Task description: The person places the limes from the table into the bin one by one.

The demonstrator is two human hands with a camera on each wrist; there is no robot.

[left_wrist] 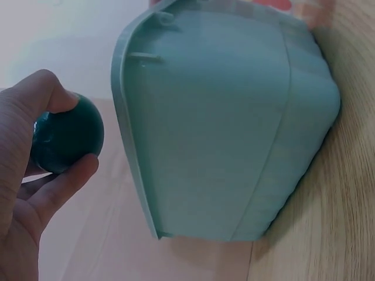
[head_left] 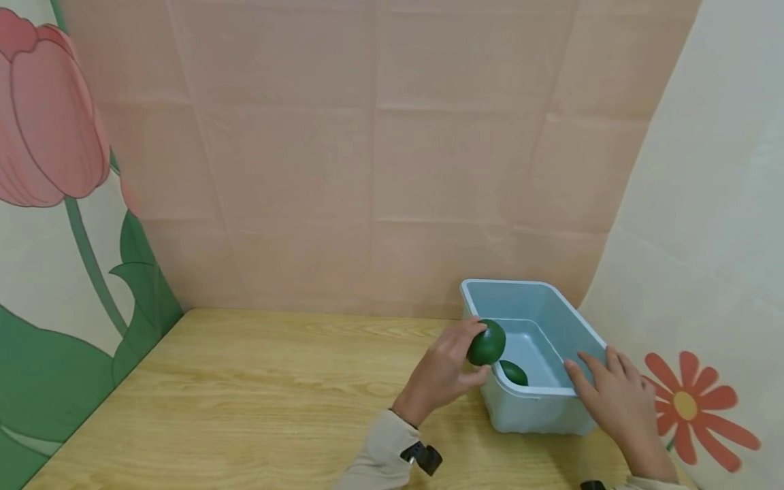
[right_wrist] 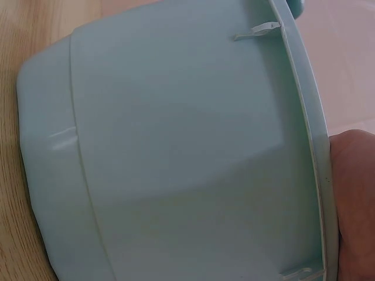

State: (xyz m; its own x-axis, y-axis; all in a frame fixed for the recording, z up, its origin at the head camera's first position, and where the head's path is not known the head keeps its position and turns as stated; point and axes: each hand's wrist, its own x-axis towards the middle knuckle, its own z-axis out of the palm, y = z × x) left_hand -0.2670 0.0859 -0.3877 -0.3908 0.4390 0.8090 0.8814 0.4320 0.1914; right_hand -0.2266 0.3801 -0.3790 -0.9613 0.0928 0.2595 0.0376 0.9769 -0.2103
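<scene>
My left hand (head_left: pixel 442 367) holds a dark green, glossy avocado (head_left: pixel 486 342) between thumb and fingertips, just above the left rim of a light blue plastic bin (head_left: pixel 539 414). In the left wrist view the held avocado (left_wrist: pixel 70 133) is beside the bin's upper edge, fingers curled about it. A second avocado (head_left: pixel 514 372) lies inside the bin at its near left, partly hidden by the rim. My right hand (head_left: pixel 625 401) grips the bin's near right corner, with thumb and fingers over the rim. The right wrist view shows part of that hand (right_wrist: pixel 354 199) against the rim.
The bin stands on a wood-grain table (head_left: pixel 257 401), near its right side. A pinkish-brown sheet (head_left: pixel 367 156) hangs behind the table. Flower-printed sheets stand at the left (head_left: pixel 55 122) and right (head_left: pixel 698 272), the right one close to the bin.
</scene>
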